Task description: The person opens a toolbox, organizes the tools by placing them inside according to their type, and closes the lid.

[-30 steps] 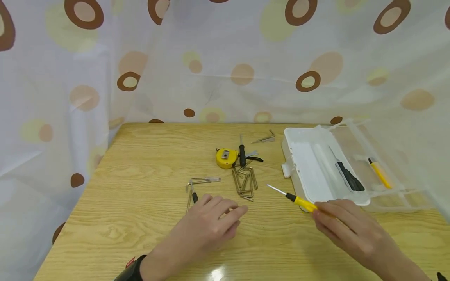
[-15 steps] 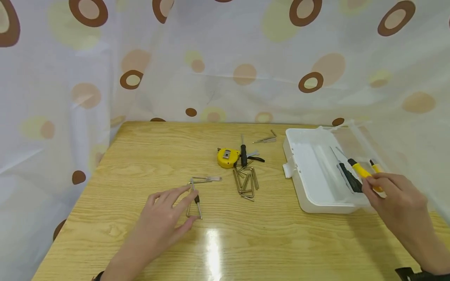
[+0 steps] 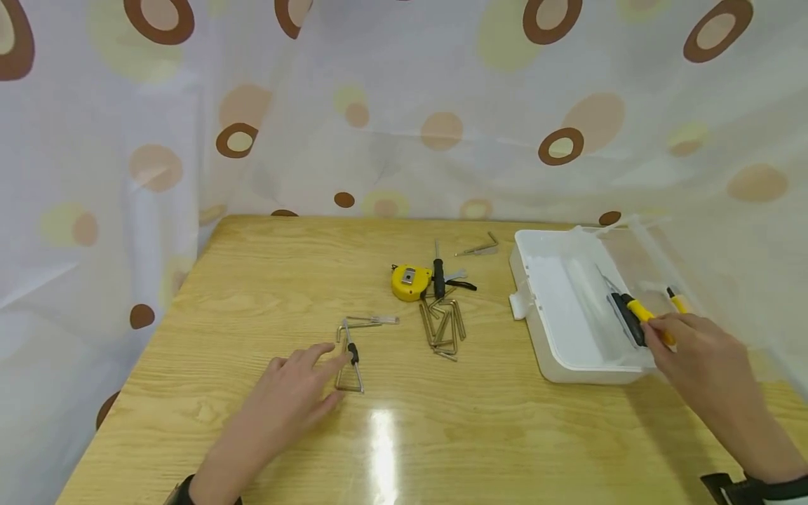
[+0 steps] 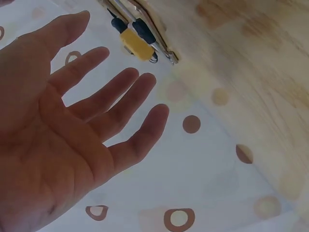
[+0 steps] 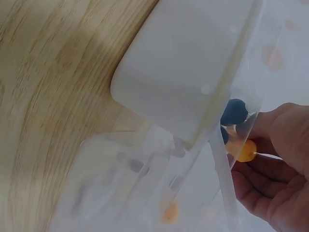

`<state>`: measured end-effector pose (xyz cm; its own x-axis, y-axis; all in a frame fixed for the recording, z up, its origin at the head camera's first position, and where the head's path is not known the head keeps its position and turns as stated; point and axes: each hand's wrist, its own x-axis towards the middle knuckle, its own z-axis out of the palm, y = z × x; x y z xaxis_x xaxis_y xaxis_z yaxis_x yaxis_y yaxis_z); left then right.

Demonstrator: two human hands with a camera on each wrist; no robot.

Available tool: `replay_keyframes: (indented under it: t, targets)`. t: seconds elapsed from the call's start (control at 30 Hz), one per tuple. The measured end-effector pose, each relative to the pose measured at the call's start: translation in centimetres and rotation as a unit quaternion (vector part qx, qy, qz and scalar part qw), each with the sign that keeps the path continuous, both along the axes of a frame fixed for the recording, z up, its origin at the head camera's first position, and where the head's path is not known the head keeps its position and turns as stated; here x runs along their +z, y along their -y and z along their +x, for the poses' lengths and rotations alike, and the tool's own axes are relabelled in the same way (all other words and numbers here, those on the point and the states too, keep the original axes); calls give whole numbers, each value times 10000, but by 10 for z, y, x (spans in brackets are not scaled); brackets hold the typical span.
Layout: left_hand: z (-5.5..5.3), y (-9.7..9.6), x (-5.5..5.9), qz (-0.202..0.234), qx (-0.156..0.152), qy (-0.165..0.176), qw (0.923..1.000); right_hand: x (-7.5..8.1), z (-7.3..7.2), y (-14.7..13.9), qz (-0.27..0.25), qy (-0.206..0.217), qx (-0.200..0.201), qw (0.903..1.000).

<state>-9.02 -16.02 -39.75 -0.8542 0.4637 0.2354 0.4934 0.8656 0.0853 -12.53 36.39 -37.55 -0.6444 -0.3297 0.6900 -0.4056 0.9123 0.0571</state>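
Note:
My right hand pinches a yellow-handled screwdriver by its handle, low over the right side of the white toolbox. Beside it lies a black-handled tool. In the right wrist view the yellow handle end shows at the fingertips, behind clear plastic. My left hand hangs over the table with loosely spread fingers and holds nothing. Its fingertips are right at a thin metal shaft with a black collar, which lies by several L-shaped hex keys.
The toolbox's clear lid is folded back to the right, with another yellow-handled screwdriver there. Mid-table lie a yellow tape measure, a black screwdriver and a pile of hex keys. A patterned curtain hangs behind.
My right hand has carried the yellow screwdriver rightward and lowered it into the toolbox area. My left hand has moved left and its fingers have spread beside the black-collared shaft.

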Motion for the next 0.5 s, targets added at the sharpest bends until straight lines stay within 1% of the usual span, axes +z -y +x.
replay_keyframes:
  t: [0.1, 0.2, 0.33, 0.5]
  targets:
    - [-1, -4, -5, 32, -37, 400, 9992, -1, 1, 2, 60, 37, -3, 10000]
    - [-5, -7, -9, 94, -65, 629, 9980, -2, 2, 4, -7, -8, -23, 10000]
    - [-11, -13, -15, 63, -137, 733, 9972, -3, 5, 8, -201, -222, -77, 9995]
    - [-14, -19, -19, 53, -210, 605, 9979, 0, 12, 15, -391, -315, -212, 9985]
